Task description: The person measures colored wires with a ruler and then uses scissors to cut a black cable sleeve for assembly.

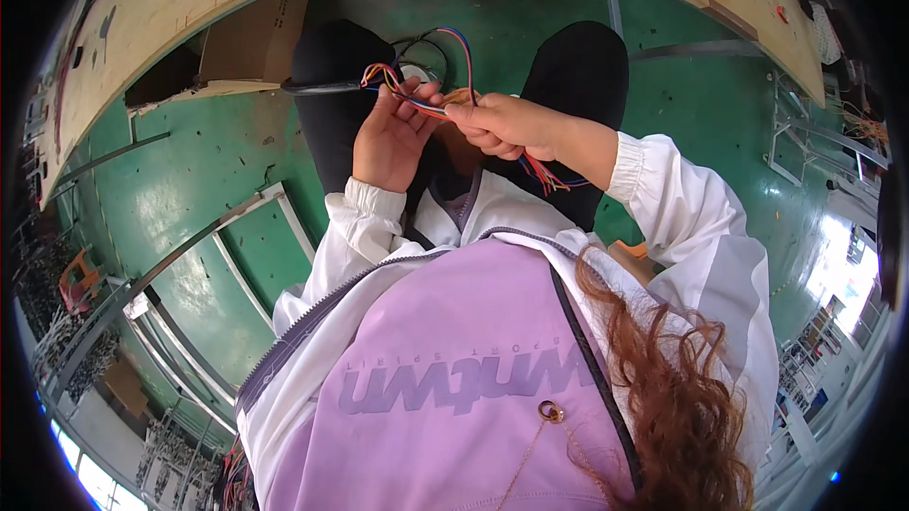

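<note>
Head view from here: the right hand (502, 124) grips coloured wires (431, 110) while the left hand (392, 140) pinches them, seemingly arranging; next likely calls for steady fingers.

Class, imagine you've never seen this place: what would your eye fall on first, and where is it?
Probably the bright, multicoloured wires just above the picture's middle, held between the left hand and right hand. Next, the lilac top filling the lower middle, framed by a white jacket. Behind, the green floor spreads to both sides.
</note>
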`<state>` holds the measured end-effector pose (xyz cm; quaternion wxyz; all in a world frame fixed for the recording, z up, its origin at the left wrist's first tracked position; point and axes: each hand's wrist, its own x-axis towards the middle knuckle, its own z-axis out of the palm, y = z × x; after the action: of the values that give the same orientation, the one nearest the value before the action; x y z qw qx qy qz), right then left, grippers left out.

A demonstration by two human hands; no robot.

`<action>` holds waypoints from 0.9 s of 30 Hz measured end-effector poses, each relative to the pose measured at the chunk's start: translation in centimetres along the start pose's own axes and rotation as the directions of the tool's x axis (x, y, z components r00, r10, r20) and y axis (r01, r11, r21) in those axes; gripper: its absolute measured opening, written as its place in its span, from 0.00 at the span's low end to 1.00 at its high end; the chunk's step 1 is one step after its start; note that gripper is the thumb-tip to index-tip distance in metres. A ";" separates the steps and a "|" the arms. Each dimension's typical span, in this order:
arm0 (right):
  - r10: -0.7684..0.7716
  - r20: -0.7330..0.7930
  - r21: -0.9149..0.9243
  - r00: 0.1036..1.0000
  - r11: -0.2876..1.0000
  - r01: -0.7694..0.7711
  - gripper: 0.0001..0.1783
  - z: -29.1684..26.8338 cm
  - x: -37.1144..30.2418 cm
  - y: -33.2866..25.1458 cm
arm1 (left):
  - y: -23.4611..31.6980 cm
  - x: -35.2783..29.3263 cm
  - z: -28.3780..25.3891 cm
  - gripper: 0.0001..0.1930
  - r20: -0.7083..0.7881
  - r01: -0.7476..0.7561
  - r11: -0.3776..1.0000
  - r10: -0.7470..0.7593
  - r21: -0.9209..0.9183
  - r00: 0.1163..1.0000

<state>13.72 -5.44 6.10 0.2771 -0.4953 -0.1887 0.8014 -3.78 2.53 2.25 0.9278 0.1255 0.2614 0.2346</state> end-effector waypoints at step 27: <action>-0.005 0.057 -0.002 0.998 1.000 0.005 0.26 -0.2 -0.4 -0.1 | 0.6 0.0 -0.1 0.18 -0.104 -0.034 0.999 0.030 -0.030 0.994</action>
<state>14.03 -5.61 6.35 0.2730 -0.4720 -0.1987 0.8144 -4.10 3.03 2.36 0.9111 0.1025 0.3033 0.2597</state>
